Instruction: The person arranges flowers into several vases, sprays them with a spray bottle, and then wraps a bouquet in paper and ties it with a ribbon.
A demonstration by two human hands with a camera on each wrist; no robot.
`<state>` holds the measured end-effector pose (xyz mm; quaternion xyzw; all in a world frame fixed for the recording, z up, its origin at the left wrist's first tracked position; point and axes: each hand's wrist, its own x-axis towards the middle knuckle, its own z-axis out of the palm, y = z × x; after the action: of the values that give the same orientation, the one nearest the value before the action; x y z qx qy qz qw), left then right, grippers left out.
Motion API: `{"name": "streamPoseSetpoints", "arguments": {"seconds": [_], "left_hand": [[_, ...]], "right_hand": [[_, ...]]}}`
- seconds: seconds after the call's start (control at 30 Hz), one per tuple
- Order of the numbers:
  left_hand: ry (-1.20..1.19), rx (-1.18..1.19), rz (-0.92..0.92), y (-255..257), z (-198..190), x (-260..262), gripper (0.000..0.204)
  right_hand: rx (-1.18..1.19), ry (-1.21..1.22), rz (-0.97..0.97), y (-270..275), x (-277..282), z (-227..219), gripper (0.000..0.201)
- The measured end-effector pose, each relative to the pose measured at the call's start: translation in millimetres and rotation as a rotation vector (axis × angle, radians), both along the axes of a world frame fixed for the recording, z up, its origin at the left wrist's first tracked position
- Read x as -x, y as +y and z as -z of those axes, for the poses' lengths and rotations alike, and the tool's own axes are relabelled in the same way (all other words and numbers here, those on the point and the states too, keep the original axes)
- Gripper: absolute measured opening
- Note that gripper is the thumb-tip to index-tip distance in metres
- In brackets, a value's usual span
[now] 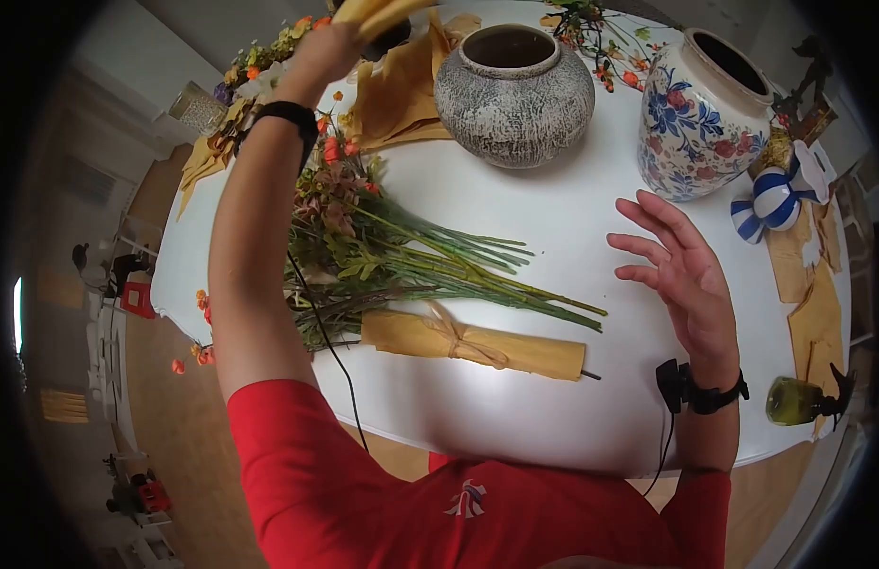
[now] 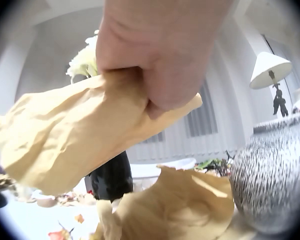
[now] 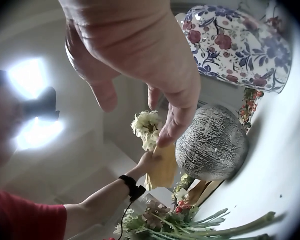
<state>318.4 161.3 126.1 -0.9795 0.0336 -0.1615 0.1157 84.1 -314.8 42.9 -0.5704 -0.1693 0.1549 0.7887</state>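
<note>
My left hand (image 1: pixel 328 55) is raised at the far left of the table and grips a piece of tan wrapping paper (image 2: pixel 65 132), with the thumb and fingers pinching its gathered part. Below that paper, more crumpled tan paper (image 1: pixel 402 95) lies beside the grey textured vase (image 1: pixel 515 104). Over the right side of the table, my right hand (image 1: pixel 686 284) is held up with its fingers spread and nothing in them. A bunch of flowers (image 1: pixel 340 204) lies at the left, its green stems (image 1: pixel 487 270) pointing right. In front of it is a tan paper roll (image 1: pixel 534 351) tied with a bow.
A white vase with blue and red flowers (image 1: pixel 695 123) stands at the back right, near a blue-and-white striped ornament (image 1: pixel 776 199). A green spray bottle (image 1: pixel 795 400) lies at the right edge among paper scraps (image 1: pixel 819 322). At the back left stands a glass (image 1: pixel 195 109). A thin cable (image 1: pixel 335 356) hangs by the left arm.
</note>
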Motion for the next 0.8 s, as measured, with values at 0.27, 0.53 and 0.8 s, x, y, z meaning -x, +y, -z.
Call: {"name": "streamPoseSetpoints", "arguments": {"seconds": [0.27, 0.53, 0.8], "left_hand": [[0.415, 0.018, 0.032, -10.0, 70.1, 6.1, 0.063], [0.349, -0.094, 0.073, -34.7, 8.9, 56.0, 0.075], [0.301, 0.187, 0.524, -119.0, -28.8, 246.7, 0.024]], "right_hand": [[0.082, -0.009, -0.026, 3.9, 1.7, 1.9, 0.068], [0.244, -0.039, -0.163, 18.4, 16.1, 4.7, 0.052], [0.504, -0.323, -0.230, 45.3, 43.7, 15.9, 0.038]]}}
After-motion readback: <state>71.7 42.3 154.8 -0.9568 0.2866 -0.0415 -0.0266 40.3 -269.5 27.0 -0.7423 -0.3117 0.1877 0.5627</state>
